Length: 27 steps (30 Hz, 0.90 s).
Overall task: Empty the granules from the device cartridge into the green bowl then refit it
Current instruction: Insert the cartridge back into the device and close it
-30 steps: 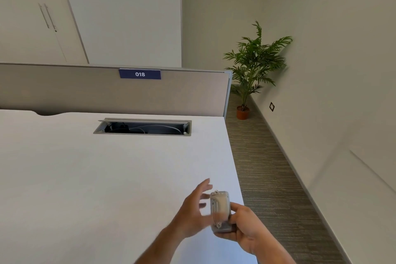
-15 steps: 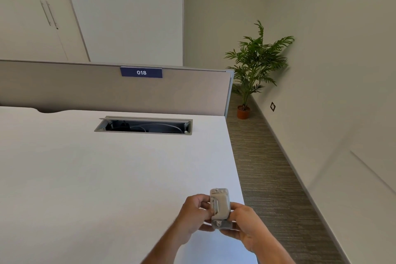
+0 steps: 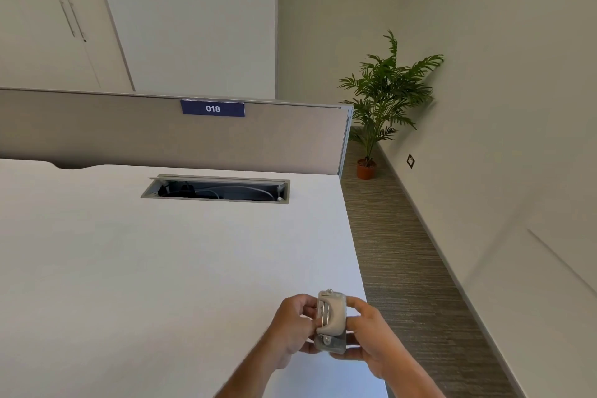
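Near the bottom right corner of a white desk (image 3: 145, 268), I hold a small device (image 3: 331, 320) up in the air with both hands, just above the desk's right edge. It is a pale beige and grey plastic unit standing upright, with a curved beige front, two thin metal strips running down its left side, and a clear grey part at the bottom. My left hand (image 3: 292, 329) is curled against its left side, fingertips pressed on the edge by the metal strips. My right hand (image 3: 371, 339) wraps the right side and the underside, thumb lying along the bottom. Both hands are closed on the device. I cannot tell whether the cartridge is seated inside it, and I see no granules.

Farther back, a long cable slot (image 3: 215, 188) is sunk into the desk with cords lying inside. Behind it stands a beige partition (image 3: 97, 132) with a blue label (image 3: 212, 108) reading 018. To the right, striped carpet runs along a wall toward a potted plant (image 3: 384, 100) in an orange pot.
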### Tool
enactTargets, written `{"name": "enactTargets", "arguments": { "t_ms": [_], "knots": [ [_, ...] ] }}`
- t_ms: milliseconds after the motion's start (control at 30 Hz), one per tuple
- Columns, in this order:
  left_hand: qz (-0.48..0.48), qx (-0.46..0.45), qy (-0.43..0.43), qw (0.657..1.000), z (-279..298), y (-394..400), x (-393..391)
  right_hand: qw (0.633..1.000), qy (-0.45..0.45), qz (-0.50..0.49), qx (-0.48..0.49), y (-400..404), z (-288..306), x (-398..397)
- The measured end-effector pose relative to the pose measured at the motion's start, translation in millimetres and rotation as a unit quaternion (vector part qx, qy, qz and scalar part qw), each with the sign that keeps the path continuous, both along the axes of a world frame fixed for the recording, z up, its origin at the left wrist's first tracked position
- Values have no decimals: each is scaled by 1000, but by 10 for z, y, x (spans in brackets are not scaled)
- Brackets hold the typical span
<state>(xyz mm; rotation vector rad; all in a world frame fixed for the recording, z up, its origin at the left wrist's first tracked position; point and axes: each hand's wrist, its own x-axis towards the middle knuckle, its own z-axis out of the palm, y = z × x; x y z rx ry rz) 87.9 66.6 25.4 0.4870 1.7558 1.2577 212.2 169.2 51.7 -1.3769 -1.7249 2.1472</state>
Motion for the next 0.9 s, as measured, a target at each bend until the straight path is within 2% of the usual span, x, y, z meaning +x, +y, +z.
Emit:
{"name": "enactTargets", "arguments": {
  "t_ms": [367,533,733,833,900],
  "knots": [
    [0,-12,-13,1000,-64,-15,-31,999,-9,30,31,-12,-69,-55],
    [26,-14,-21,999,-106,-55,-72,986,-4,-72,153,-40,-173,-36],
    [33,-1,-9,999,-176,-138,-93,992,20,-42,120,-169,-235,-126],
    [25,-6,52,998,-307,-168,-142,993,8,-52,109,-170,-335,-163],
    [31,-24,193,980,-403,-223,-203,995,5,-53,85,-195,-380,-159]
  ]
}}
